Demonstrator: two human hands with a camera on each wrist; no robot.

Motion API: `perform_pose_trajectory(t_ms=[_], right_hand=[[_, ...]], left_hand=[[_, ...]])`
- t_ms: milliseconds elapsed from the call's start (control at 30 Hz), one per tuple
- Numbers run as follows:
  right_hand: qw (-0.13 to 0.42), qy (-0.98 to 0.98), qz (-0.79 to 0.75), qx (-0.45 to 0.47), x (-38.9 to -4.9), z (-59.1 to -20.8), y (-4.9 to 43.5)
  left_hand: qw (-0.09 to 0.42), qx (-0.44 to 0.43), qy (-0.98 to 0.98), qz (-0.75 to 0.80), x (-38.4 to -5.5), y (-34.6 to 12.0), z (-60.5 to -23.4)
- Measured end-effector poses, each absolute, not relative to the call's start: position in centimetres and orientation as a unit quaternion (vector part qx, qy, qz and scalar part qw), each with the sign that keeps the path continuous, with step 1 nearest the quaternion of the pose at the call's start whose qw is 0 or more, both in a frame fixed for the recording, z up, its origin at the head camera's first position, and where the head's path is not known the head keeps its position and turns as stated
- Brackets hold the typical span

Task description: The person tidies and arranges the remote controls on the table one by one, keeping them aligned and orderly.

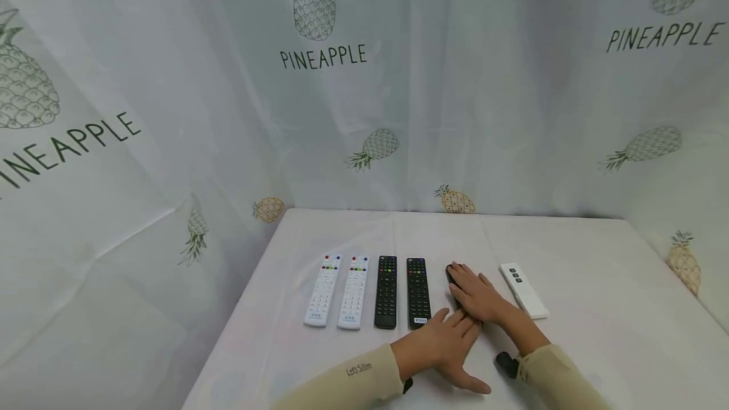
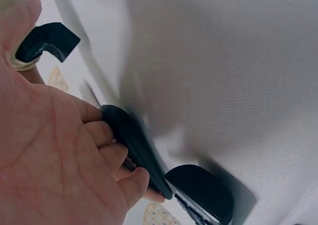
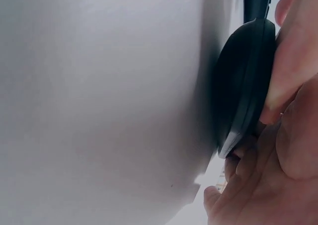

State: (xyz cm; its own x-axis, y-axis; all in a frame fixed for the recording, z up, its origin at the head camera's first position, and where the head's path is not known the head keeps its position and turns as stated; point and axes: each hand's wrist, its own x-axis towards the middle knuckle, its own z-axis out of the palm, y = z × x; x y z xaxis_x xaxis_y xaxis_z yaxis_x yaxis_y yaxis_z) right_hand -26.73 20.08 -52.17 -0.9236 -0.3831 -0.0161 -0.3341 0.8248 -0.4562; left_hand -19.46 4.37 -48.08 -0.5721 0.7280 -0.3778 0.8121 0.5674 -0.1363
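Note:
A black remote control [image 1: 450,278] lies on the white-covered table, mostly hidden under the hands in the head view. My right hand [image 1: 478,295] rests over it with straight fingers pointing away. At its near end is my left hand [image 1: 443,345], fingers spread and thumb stretched out to the right, its fingertips meeting the right hand. In the left wrist view, extended fingers lie along the remote's side [image 2: 136,148], palm facing the camera. The right wrist view gives the remote's rounded dark edge [image 3: 243,86] against the fingers.
Left of the hands, two white remotes [image 1: 323,290] and two black remotes, one nearest the hands [image 1: 418,293], lie in a row. On the right is a slim white remote [image 1: 525,291] with three dark buttons. A pineapple-print curtain [image 1: 484,112] hangs behind the table [image 1: 273,334].

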Motion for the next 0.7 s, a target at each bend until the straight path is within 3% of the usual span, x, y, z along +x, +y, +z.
perform_pose_trajectory(t_ms=[700], right_hand=[[0.06,0.958,-0.224,-0.171,-27.8,-52.5,18.5]], left_hand=[[0.148,0.425,0.883,-0.134,-19.7,3.3,-47.5]])
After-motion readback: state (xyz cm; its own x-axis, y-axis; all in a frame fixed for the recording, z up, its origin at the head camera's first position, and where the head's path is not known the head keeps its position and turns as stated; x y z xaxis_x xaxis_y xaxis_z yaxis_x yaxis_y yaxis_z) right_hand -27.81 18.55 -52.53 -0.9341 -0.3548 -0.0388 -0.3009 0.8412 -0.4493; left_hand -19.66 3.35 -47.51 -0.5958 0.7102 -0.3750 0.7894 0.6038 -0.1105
